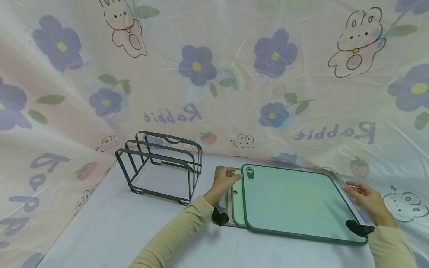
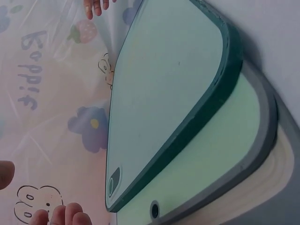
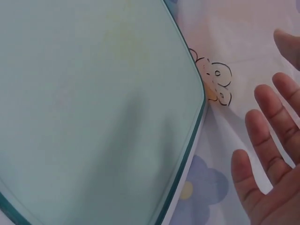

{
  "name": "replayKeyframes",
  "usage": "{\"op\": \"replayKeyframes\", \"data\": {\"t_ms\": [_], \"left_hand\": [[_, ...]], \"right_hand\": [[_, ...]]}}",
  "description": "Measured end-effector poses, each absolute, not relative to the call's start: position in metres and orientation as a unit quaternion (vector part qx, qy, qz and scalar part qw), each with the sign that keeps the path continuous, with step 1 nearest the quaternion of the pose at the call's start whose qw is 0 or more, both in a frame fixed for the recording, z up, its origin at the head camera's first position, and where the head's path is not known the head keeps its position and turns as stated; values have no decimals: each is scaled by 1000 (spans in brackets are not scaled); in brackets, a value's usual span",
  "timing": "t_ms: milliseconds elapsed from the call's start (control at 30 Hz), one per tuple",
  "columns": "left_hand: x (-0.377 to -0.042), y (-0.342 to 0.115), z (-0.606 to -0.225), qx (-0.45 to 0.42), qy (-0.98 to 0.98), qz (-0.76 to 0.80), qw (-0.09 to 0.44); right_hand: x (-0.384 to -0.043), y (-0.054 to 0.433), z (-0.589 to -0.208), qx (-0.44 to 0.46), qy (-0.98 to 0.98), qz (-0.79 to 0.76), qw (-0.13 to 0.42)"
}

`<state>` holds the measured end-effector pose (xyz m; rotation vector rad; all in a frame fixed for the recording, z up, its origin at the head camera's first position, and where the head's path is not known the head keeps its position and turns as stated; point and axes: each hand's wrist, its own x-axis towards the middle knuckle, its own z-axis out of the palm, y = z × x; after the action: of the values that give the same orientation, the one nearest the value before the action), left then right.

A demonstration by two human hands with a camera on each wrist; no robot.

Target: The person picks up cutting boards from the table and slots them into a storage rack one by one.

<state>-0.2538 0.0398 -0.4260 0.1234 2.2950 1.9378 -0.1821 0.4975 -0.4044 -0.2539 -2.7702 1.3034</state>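
Apparently, all fingers (image 3: 262, 133) hang loose by boards (image 1: 285, 201) on white table (image 1: 110, 223) (patterned drape (image 1: 231, 108) behind).

L hand (image 1: 223, 181) loosely bent, thumb (image 2: 5, 174) apart fr. fingers (image 2: 72, 214); R hand (image 1: 366, 199) w/ fingers spread, sl. bent. L arm (image 1: 174, 238) angled fwd, R arm (image 1: 393, 247) too, both sleeved.

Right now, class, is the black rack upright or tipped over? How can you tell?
Upright: the black rack stands base-down on the white table, its frame rising above.
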Motion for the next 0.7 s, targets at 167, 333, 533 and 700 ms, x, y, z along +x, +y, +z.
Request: {"op": "replayKeyframes", "data": {"t_ms": [167,333,533,700], "left_hand": [[-247,47,-432,47,763,641,71],[-242,53,-438,44,751,653,86],[-242,58,-451,43,739,664,104],[-238,62,-462,28,740,664,109]], "right_hand": [[-179,504,-417,-106,-897,429,16],[-178,508,-428,-146,-898,416,7],[-172,517,-441,-180,-901,395,-3],[-164,527,-455,-184,-910,370,-21]]}}
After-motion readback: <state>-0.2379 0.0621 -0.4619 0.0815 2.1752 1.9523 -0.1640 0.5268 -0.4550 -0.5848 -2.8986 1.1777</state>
